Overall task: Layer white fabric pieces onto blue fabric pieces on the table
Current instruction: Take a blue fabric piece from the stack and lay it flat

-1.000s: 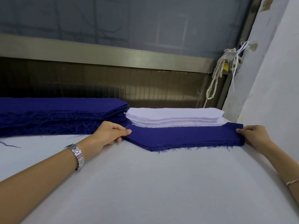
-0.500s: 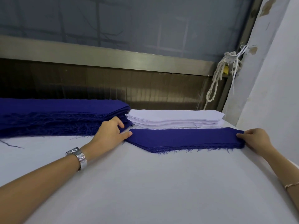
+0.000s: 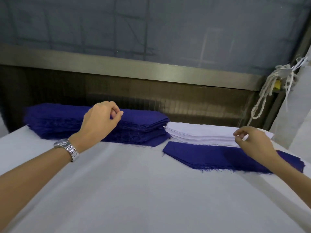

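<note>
A single blue fabric piece (image 3: 210,157) lies flat on the white table (image 3: 134,190) at the right, its near edge frayed. Directly behind it sits a stack of white fabric pieces (image 3: 202,133). A thick stack of blue pieces (image 3: 143,125) lies to the left of the white stack. My left hand (image 3: 101,121) hovers over the blue stack with fingers curled and nothing in them. My right hand (image 3: 250,140) is at the near right end of the white stack, thumb and fingers pinched together. No white sheet looks lifted.
A dark wall with a metal rail (image 3: 151,71) runs behind the stacks. A knotted white rope (image 3: 262,98) hangs at the back right beside a pale wall (image 3: 299,123). I wear a metal watch (image 3: 69,148) on my left wrist.
Both hands let go of the single blue piece, which now lies flat. My left hand rose over the blue stack; my right hand moved to the white stack. The view shifted left.
</note>
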